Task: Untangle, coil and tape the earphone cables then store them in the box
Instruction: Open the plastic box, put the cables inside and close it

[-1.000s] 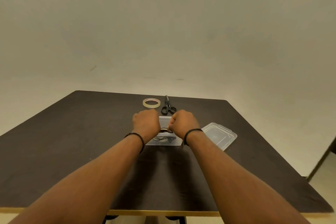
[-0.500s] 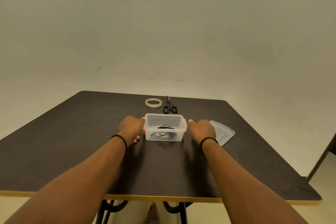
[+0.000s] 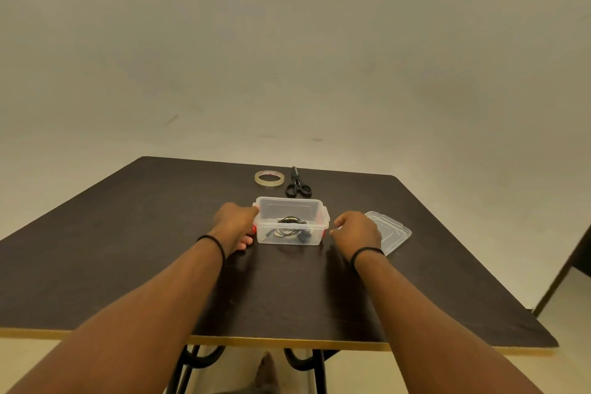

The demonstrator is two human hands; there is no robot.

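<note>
In the head view, a clear box (image 3: 291, 221) is seen in the middle of the dark table (image 3: 128, 233). Its long side runs left to right. Inside the box, black and white earphone cables (image 3: 287, 229) are seen in a loose heap on the bottom.

The left hand (image 3: 235, 227) is placed against the left end of the box, with the fingers curled round that end by a red clip. The right hand (image 3: 356, 232) is held just beside the right end of the box, with the fingers loosely bent and nothing in them. Whether it touches the box cannot be told.

The clear lid (image 3: 391, 232) is laid flat on the table to the right of the box, just past the right hand, so the right hand is nearer to it. The lid is probably wanted next.

Behind the box, a tape roll (image 3: 269, 178) and black scissors (image 3: 298, 184) are seen side by side
</note>
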